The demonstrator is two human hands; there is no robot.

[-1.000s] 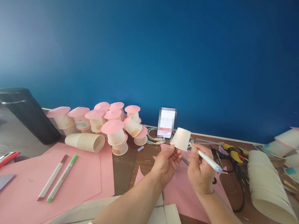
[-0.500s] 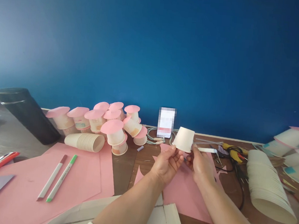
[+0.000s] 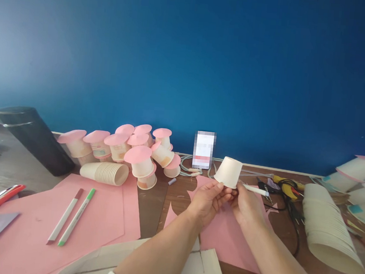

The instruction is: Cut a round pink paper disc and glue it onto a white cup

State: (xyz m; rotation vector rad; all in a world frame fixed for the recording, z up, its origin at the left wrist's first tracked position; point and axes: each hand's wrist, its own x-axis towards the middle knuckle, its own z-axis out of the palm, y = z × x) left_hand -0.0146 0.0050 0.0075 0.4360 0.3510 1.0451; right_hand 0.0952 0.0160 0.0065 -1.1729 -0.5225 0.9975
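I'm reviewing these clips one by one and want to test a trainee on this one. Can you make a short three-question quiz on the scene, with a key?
1. True or false: the white cup at the left hand is held with its narrow end up.

2. Which of these lies on the pink paper at the left?
A) the black cable
B) the green-capped marker
C) the long stack of large cups

3. Which hand has the white pen?

Key:
1. True; the wider rim is at the bottom.
2. B; it lies beside a brown-capped marker.
3. The right hand; the pen sticks out past it toward the right of the picture.
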